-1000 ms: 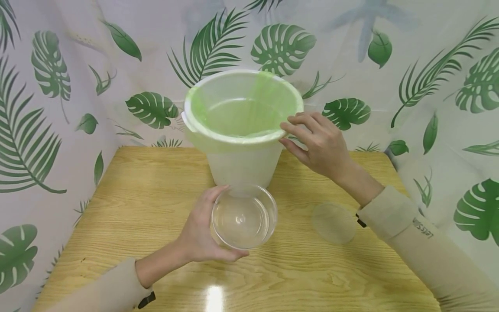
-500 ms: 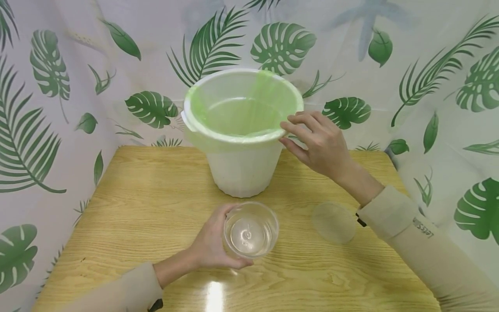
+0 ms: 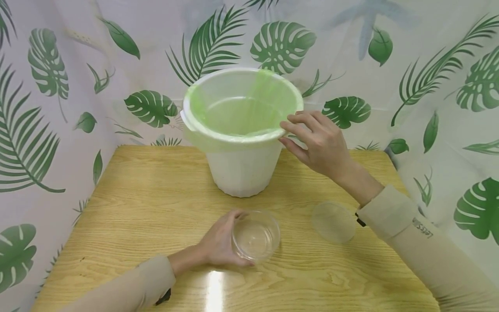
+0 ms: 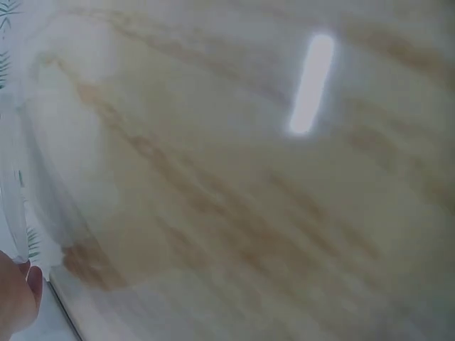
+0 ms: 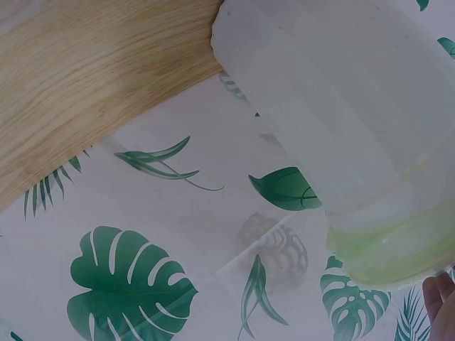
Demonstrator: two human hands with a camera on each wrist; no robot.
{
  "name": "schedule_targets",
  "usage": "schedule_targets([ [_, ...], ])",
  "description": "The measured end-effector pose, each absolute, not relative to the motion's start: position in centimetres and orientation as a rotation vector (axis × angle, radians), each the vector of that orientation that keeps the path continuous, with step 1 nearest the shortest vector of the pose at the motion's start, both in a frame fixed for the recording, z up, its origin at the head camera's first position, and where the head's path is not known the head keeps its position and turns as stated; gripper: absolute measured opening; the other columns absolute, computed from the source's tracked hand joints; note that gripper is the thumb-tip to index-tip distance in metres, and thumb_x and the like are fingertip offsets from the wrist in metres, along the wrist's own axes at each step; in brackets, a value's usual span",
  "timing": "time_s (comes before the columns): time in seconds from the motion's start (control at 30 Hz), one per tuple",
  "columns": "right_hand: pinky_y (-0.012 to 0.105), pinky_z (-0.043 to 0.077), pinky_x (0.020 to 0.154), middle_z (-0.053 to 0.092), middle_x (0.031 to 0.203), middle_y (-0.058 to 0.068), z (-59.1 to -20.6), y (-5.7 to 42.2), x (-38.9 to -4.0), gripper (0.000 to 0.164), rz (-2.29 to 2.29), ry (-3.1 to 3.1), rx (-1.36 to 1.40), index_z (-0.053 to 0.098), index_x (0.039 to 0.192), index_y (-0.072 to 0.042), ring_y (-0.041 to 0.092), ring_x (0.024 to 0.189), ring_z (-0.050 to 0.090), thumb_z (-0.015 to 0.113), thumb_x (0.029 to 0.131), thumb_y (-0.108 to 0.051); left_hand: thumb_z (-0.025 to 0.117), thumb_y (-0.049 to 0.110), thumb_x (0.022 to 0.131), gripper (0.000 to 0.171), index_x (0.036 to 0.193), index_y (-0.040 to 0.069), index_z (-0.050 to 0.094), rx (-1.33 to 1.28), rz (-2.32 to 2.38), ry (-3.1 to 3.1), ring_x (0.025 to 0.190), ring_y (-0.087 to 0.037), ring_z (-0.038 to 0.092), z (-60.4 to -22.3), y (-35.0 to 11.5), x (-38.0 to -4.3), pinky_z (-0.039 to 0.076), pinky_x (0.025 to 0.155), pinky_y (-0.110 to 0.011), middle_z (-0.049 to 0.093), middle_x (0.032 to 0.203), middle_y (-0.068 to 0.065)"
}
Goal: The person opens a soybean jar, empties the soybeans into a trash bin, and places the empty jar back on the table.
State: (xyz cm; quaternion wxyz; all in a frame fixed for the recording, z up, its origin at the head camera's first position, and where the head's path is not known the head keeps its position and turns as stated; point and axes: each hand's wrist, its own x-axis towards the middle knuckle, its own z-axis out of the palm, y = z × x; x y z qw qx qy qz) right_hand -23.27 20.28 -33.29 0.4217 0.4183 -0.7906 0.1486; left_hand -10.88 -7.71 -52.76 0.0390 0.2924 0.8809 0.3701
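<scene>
In the head view my left hand (image 3: pixel 220 240) holds a round clear plastic bowl (image 3: pixel 257 236) by its left side, thumb at the near edge and fingers at the far one. Nothing shows inside the bowl; whether its base touches the table I cannot tell. A tall white trash can (image 3: pixel 242 173) stands behind it, lined with a translucent green trash bag (image 3: pixel 238 117) folded over the rim. My right hand (image 3: pixel 321 143) pinches the can's right rim through the bag. Only fingertips (image 4: pixel 21 295) show in the left wrist view. A sliver of right fingers (image 5: pixel 442 302) appears in the right wrist view.
A flat, round translucent lid (image 3: pixel 333 222) lies on the wooden table (image 3: pixel 148 203) near my right sleeve. White leaf-print sheeting (image 3: pixel 152 47) surrounds the table at the back and sides.
My left hand has come down and toward me, slightly to the right, bringing the bowl away from the trash can. The right hand keeps its place on the rim.
</scene>
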Motion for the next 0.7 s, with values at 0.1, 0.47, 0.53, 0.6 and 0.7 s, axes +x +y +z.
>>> schedule_targets([
  [0.1, 0.051, 0.063, 0.087, 0.076, 0.110, 0.016, -33.3, 20.3, -23.3, 0.029, 0.372, -1.980, 1.051, 0.078, 0.117, -0.006, 0.038, 0.102, 0.070, 0.073, 0.100, -0.029, 0.098, 0.058, 0.056, 0.129, 0.156, 0.008, 0.034, 0.872, 1.111, 2.688, 0.139, -0.034, 0.057, -53.2, -7.6, -11.2, 0.050, 0.117, -0.054, 0.054, 0.152, -0.015],
  [0.47, 0.050, 0.062, 0.086, 0.077, 0.110, 0.015, -33.3, 20.1, -23.3, 0.028, 0.373, -1.969, 1.049, 0.078, 0.117, -0.007, 0.037, 0.101, 0.070, 0.072, 0.101, -0.029, 0.098, 0.058, 0.058, 0.131, 0.159, 0.006, 0.032, 0.860, 1.049, 2.675, 0.141, -0.038, 0.055, -54.0, -6.6, -12.2, 0.048, 0.119, -0.055, 0.052, 0.157, -0.018],
  [0.53, 0.050, 0.062, 0.086, 0.077, 0.110, 0.015, -33.3, 20.1, -23.4, 0.028, 0.372, -1.966, 1.048, 0.078, 0.117, -0.006, 0.037, 0.101, 0.070, 0.072, 0.101, -0.029, 0.098, 0.059, 0.059, 0.130, 0.159, 0.006, 0.032, 0.867, 1.049, 2.679, 0.143, -0.038, 0.054, -54.1, -6.5, -12.3, 0.047, 0.120, -0.056, 0.053, 0.156, -0.018],
  [0.6, 0.050, 0.062, 0.087, 0.077, 0.110, 0.016, -33.3, 20.1, -23.4, 0.029, 0.369, -1.969, 1.050, 0.078, 0.117, -0.006, 0.038, 0.101, 0.070, 0.072, 0.101, -0.030, 0.097, 0.060, 0.060, 0.130, 0.158, 0.006, 0.032, 0.867, 1.055, 2.677, 0.144, -0.038, 0.053, -54.1, -6.5, -12.4, 0.046, 0.122, -0.056, 0.052, 0.157, -0.017],
  [0.7, 0.050, 0.063, 0.089, 0.076, 0.112, 0.016, -33.2, 20.1, -23.4, 0.031, 0.333, -2.002, 1.058, 0.077, 0.118, -0.005, 0.038, 0.104, 0.070, 0.072, 0.101, -0.031, 0.096, 0.061, 0.062, 0.132, 0.161, 0.006, 0.029, 0.846, 1.042, 2.665, 0.150, -0.036, 0.047, -54.0, -6.7, -12.5, 0.042, 0.125, -0.055, 0.047, 0.161, -0.016],
])
